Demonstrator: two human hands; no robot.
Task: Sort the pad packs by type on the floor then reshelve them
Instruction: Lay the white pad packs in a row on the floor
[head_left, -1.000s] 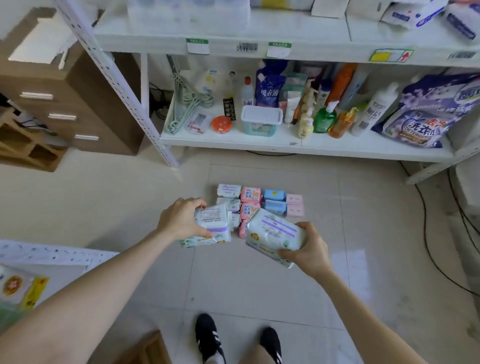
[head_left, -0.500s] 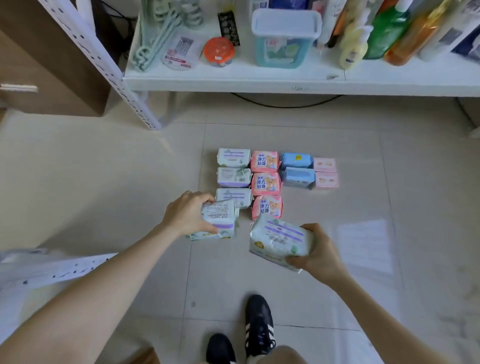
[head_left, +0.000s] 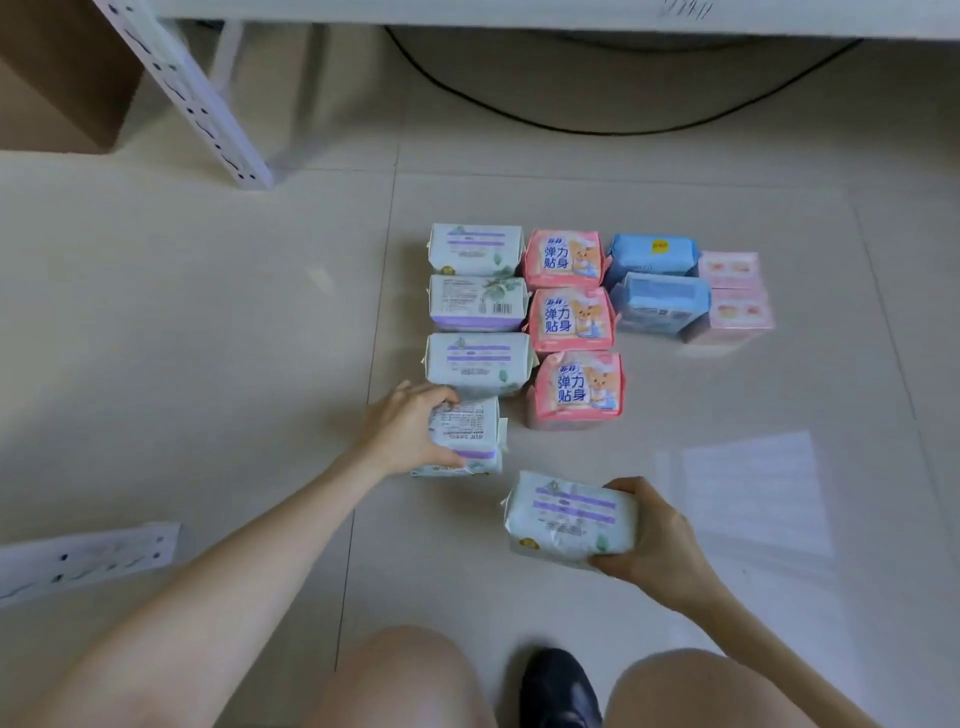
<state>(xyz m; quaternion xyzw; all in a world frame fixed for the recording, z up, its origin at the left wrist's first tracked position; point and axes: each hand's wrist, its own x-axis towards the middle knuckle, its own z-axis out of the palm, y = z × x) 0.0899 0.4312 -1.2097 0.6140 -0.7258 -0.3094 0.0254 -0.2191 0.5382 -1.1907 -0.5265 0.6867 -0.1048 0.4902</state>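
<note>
Our left hand (head_left: 400, 431) curls its fingers round a white-and-purple pack (head_left: 470, 434) at the near end of the white column (head_left: 475, 304) on the floor (head_left: 208, 338), beside the pink packs (head_left: 569, 317). Our right hand (head_left: 652, 540) grips a second white pack (head_left: 569, 517), nearer us.

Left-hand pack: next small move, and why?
Probably set the left-hand pack down flush against the third white-purple pack and release: the left hand grips it at that column's near end, and the types match. The right hand holds another matching pack, likely next.
</note>
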